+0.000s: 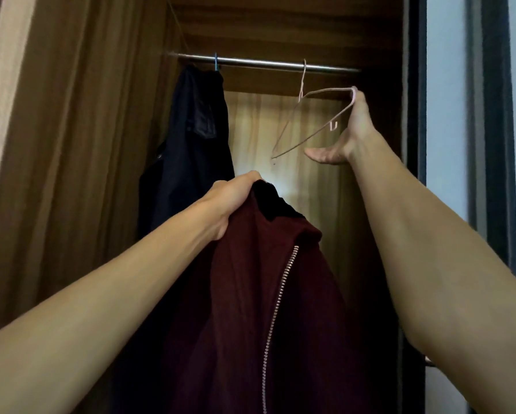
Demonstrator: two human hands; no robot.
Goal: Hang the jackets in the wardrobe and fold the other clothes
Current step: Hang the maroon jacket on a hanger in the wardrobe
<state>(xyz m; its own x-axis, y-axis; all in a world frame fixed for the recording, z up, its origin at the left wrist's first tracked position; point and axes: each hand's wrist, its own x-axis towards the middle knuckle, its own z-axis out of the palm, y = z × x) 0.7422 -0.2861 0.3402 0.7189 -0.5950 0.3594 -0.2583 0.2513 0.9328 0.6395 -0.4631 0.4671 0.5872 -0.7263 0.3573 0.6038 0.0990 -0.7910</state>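
Two jackets in view. Dark jacket (197,138) hangs from a blue hook (216,62) at the left end of the rail (265,64), inside the wardrobe (71,144). Maroon jacket (265,294), zip (280,294) showing, hangs near and low at centre, in front of the opening. Left hand (232,198) grips it at the collar, fingers clamped in the cloth. Right hand (355,130) is raised to the far right, fingers stretched up, thumb (319,153) spread wide apart. A fingertip touches the right end of a pink wire hanger (325,90), hooked on the rail, its right end tilted high.
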